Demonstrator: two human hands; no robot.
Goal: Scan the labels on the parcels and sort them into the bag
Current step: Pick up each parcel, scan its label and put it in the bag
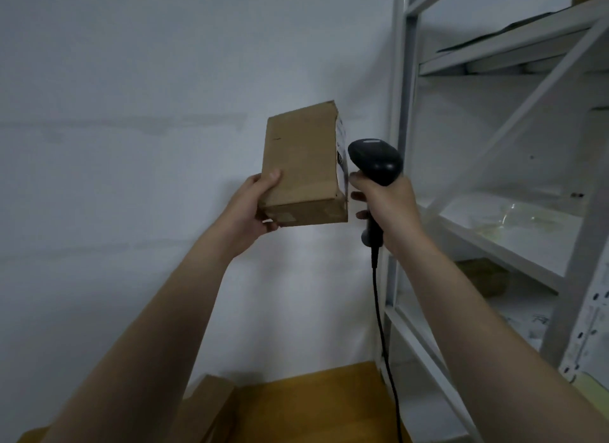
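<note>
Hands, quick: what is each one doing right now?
Left hand: closed, gripping the lower end of the cardboard parcel, held up in the air.
Right hand: closed round the handle of the black scanner.

Left grip (254, 208), right grip (386, 205): both curled.

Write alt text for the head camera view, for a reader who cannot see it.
A person's left hand holds a cardboard parcel up before a white wall while the right hand grips a black corded scanner aimed at the label on its side. To the right stands grey metal shelving.
</note>
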